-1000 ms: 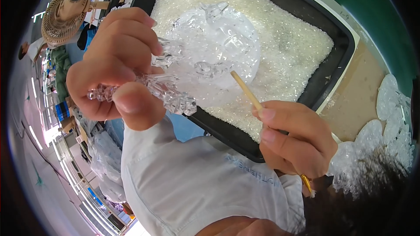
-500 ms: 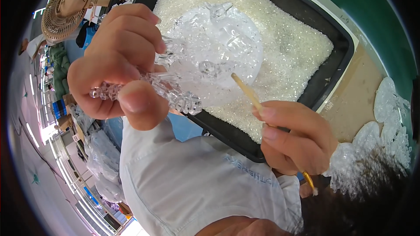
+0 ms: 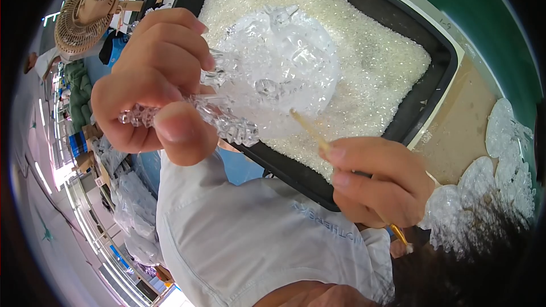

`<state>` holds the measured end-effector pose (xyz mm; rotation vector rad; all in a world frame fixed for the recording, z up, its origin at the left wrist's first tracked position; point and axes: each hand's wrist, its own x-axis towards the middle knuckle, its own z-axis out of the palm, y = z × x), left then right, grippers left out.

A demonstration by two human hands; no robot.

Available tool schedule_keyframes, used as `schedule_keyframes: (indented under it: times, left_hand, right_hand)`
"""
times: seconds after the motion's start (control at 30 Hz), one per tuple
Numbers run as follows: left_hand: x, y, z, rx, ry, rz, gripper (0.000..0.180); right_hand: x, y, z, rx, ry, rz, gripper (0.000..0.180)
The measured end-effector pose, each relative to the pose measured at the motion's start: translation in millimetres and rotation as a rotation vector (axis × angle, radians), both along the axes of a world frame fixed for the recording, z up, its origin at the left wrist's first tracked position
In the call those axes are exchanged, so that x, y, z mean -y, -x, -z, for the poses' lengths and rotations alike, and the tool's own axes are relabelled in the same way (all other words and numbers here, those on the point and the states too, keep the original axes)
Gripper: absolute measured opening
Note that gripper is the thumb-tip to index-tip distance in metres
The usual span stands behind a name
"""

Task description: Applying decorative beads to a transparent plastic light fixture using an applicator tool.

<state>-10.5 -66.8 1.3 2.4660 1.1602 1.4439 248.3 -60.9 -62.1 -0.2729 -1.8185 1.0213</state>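
My left hand (image 3: 153, 85) is closed around the knobbly clear edge of a round, transparent disc (image 3: 307, 79). Raised glassy pieces stand on the disc, which is held over a black tray (image 3: 418, 17). Between the thumb and fingers of my right hand (image 3: 381, 179) is a thin brush (image 3: 310, 128). Its tan, blunt end points at the lower edge of the disc. A gold ferrule with a pale tuft shows below the palm. I cannot tell whether the tan tip touches the disc.
Small clear granules (image 3: 375, 51) fill the tray. Several clear, bumpy discs (image 3: 475, 179) lie on the tabletop at the right. A tan fan (image 3: 82, 17) stands at the upper left. My white shirt (image 3: 244, 222) is just below the tray.
My right hand has moved slightly left, and the brush's tan tip has shifted left and down along the disc. My left hand keeps its hold with barely any movement.
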Motion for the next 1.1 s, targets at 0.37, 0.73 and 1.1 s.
schedule_keyframes:
  times: [0.37,0.73,1.1]
  left_hand:
    - [-0.1,4.2,-6.2,-0.080,0.053,0.021,0.034]
    - [-7.8,-6.1,12.7,0.126,-0.106,-0.047,0.031]
    - [-12.8,0.0,-30.2,-0.364,0.088,-0.058,0.019]
  right_hand:
    - [4.3,1.5,12.4,-0.068,0.089,0.130,0.033]
    - [3.0,3.9,2.6,0.012,0.064,0.045,0.019]
    - [3.6,13.4,10.5,0.023,0.002,0.194,0.009]
